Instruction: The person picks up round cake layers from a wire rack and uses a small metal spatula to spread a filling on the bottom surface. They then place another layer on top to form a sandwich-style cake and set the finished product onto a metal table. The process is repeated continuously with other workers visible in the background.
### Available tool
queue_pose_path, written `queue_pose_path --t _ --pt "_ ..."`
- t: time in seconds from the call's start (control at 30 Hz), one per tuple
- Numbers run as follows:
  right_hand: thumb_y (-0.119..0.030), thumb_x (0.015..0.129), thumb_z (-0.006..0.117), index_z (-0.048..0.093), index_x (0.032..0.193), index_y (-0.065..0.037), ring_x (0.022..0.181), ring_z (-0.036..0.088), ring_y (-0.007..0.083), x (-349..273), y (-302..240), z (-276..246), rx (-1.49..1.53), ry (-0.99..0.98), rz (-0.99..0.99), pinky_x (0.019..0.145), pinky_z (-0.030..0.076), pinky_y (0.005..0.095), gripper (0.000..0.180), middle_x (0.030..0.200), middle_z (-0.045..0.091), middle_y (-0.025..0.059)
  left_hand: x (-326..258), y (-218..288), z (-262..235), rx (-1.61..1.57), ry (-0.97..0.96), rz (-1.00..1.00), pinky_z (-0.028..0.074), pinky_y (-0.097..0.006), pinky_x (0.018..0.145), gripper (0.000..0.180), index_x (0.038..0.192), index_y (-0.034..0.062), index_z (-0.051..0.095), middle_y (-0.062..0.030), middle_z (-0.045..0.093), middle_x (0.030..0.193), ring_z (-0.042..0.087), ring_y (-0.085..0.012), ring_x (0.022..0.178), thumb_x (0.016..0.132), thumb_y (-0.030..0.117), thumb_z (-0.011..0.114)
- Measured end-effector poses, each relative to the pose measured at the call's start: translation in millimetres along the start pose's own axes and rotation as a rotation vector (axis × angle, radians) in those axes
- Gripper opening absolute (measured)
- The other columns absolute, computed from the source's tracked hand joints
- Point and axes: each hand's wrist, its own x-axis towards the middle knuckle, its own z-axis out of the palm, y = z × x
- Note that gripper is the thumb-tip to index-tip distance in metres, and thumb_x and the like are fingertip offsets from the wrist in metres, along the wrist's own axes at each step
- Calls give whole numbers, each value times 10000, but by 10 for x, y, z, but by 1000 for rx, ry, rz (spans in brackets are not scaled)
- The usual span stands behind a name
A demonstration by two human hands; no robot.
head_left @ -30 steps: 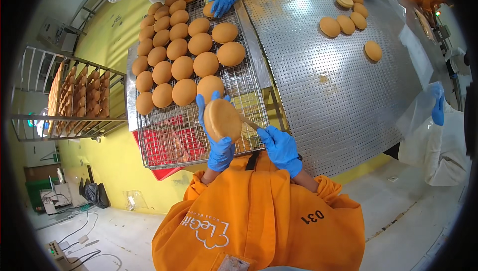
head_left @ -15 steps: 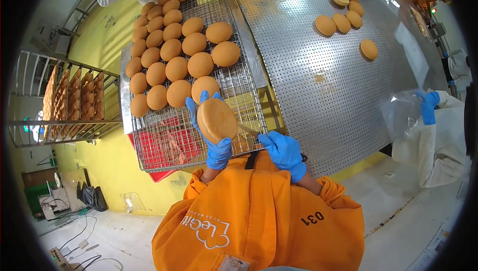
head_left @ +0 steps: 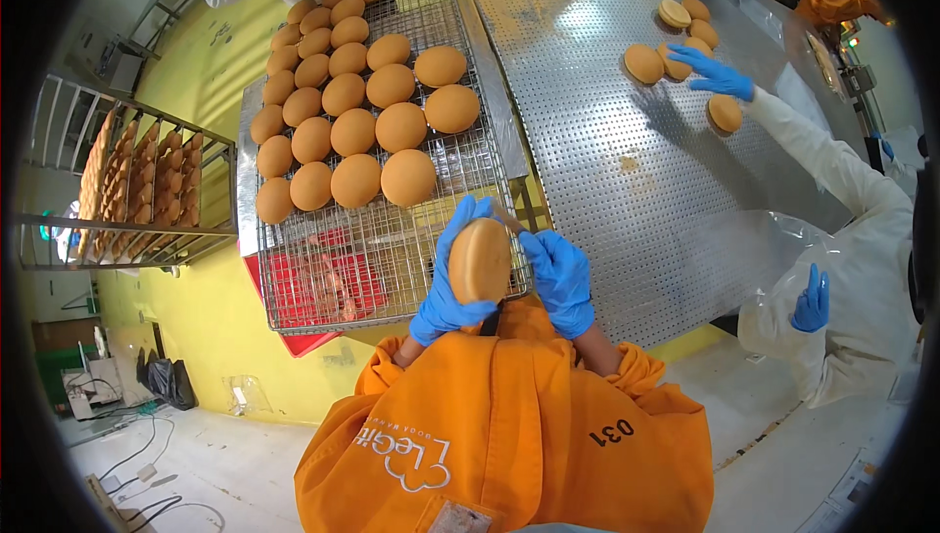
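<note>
The round bun (head_left: 480, 261) stands on edge just above the person's chest, at the near edge of the wire rack (head_left: 392, 249), so only its browned face shows; its far side is hidden. The left hand (head_left: 448, 283), in a blue glove, curls around the bun's left rim and underside and holds it. The right hand (head_left: 560, 278), also gloved, sits just beside the bun's right rim, fingers bent; whether it grips anything cannot be told, since the palm is turned away. Rows of buns (head_left: 352, 92) fill the rack's far half. To the right lies a perforated metal table (head_left: 607, 171), where a co-worker's gloved hand (head_left: 715, 75) reaches among a few buns.
</note>
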Motion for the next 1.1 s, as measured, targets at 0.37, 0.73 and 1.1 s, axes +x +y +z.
queue_pose_path --t 0.37,0.73,1.1 --pt "-447 860 643 530 712 -122 541 493 271 -55 58 69 -255 225 -409 501 383 386 375 611 483 63 -45 107 180 -431 7 -116 367 -382 1076 1384 1528 92 -63 -173 248 1534 447 -232 1285 588 373 913" --pt "-258 869 687 564 1195 -5 933 614 161 -267 469 245 737 2 177 804 503 293 430 1046 640 80 80 254 193 324 -46 -278 190 -399 1163 1193 1535 86 121 -158 144 1570 145 -286 1452 618 226 871" --pt "-486 952 483 558 1156 -60 424 295 63 673 857 -361 1076 475 798 358 247 229 479 1013 658 92 680 -658 -1093 1686 253 -50 279 -435 1128 709 1437 -22 317 -238 329 1482 318 -379 1375 856 218 644"
